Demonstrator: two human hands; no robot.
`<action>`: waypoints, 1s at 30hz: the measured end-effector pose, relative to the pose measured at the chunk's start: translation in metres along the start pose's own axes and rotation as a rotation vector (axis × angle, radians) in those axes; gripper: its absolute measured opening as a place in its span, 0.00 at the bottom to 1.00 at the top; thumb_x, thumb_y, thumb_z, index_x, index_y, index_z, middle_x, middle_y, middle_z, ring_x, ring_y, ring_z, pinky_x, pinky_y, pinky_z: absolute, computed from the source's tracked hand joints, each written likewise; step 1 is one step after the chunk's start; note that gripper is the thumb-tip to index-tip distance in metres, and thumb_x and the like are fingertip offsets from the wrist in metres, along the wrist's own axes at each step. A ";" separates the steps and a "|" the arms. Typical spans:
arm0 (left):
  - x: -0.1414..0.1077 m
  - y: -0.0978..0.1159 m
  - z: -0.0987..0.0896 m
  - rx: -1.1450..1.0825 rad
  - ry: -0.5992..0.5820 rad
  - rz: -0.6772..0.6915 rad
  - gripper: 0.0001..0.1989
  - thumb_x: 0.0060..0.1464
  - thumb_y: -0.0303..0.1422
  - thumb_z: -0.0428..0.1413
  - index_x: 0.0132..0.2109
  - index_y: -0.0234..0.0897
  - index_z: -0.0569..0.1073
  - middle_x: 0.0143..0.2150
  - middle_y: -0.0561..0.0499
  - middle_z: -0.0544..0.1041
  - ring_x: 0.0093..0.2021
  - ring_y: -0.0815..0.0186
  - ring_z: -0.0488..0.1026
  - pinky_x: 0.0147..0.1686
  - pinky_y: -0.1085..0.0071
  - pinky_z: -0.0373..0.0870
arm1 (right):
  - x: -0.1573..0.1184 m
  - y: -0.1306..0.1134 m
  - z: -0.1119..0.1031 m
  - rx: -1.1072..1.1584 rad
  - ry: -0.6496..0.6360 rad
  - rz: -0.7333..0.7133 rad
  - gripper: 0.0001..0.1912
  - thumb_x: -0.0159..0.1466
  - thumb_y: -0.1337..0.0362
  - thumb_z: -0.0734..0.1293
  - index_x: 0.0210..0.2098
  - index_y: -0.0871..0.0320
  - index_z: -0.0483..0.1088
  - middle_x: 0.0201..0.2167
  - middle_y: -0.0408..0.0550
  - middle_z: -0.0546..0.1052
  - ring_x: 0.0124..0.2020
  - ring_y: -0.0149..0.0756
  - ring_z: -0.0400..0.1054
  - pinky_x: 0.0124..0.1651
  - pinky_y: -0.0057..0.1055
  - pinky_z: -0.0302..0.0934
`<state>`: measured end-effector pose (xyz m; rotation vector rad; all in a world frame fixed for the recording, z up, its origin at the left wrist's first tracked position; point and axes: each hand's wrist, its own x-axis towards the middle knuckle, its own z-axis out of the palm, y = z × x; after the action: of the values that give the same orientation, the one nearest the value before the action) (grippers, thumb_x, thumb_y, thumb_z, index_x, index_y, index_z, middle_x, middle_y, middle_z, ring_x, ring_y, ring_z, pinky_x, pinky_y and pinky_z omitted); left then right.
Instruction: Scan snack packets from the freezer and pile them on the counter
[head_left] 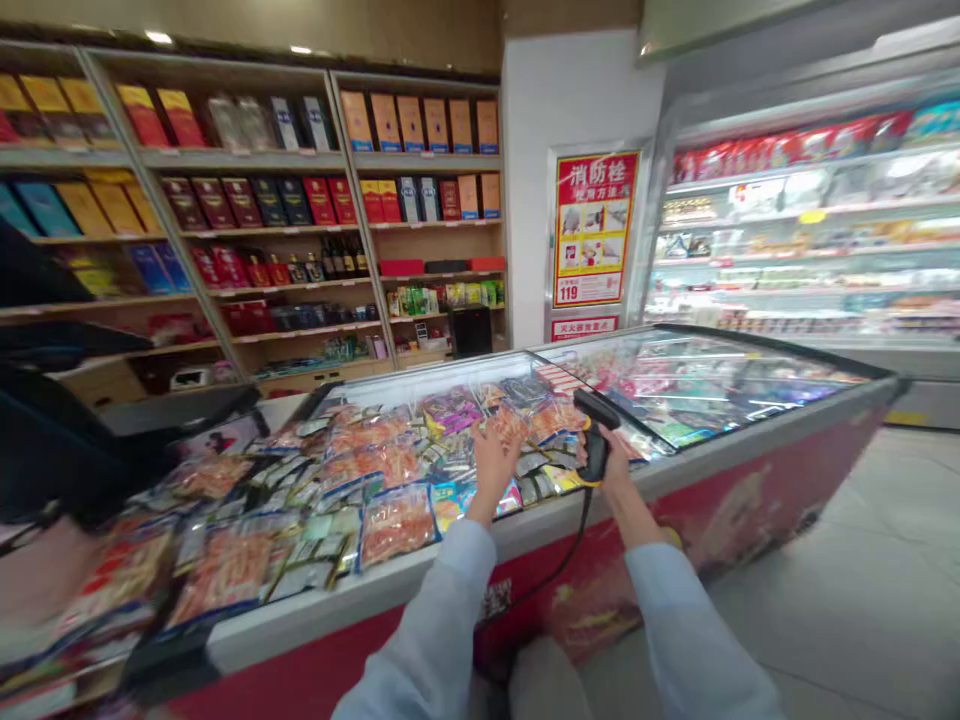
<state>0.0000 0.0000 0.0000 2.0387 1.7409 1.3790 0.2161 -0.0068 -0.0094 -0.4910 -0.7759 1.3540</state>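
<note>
And it's the right hand (616,462), out at 4 o'clock, wrapped firmly round a black scanner (596,455), its cable (581,530) dangling at 5. Over at 6 o'clock, the left hand (495,462) has fingers half spread across the packets (551,422); pinching any? Can't tell! Good technique here: wrist steady, wrapper smoothed flat, fingertips off the printing, cable clear of the freezer rim (697,470).

A black barcode scanner (595,455) is held handle down, its cord (583,525) hanging toward 7 o'clock. At its 9 o'clock lies a shiny see-through packet of orange food (513,424).
</note>
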 end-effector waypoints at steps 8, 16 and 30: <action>-0.008 -0.003 0.021 0.130 0.022 -0.012 0.34 0.54 0.48 0.53 0.65 0.39 0.59 0.70 0.37 0.47 0.70 0.43 0.44 0.64 0.43 0.42 | -0.001 -0.002 -0.018 0.066 0.046 -0.062 0.14 0.52 0.53 0.71 0.29 0.56 0.68 0.21 0.41 0.71 0.14 0.28 0.60 0.12 0.23 0.55; -0.010 -0.004 0.022 0.122 -0.063 0.037 0.30 0.56 0.48 0.52 0.64 0.47 0.62 0.69 0.46 0.55 0.70 0.45 0.43 0.65 0.42 0.41 | -0.005 -0.004 -0.013 0.057 0.078 -0.087 0.15 0.52 0.53 0.71 0.30 0.57 0.68 0.21 0.40 0.70 0.15 0.27 0.60 0.13 0.23 0.56; -0.004 0.020 0.057 0.079 -0.131 0.049 0.31 0.59 0.48 0.49 0.66 0.42 0.59 0.61 0.42 0.67 0.62 0.55 0.61 0.62 0.59 0.56 | 0.013 -0.002 -0.018 0.046 0.192 -0.068 0.16 0.50 0.53 0.71 0.29 0.57 0.66 0.19 0.40 0.70 0.14 0.28 0.62 0.14 0.24 0.56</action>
<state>0.0539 0.0152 -0.0225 2.1729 1.7277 1.1770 0.2313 0.0079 -0.0177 -0.5452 -0.5980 1.2388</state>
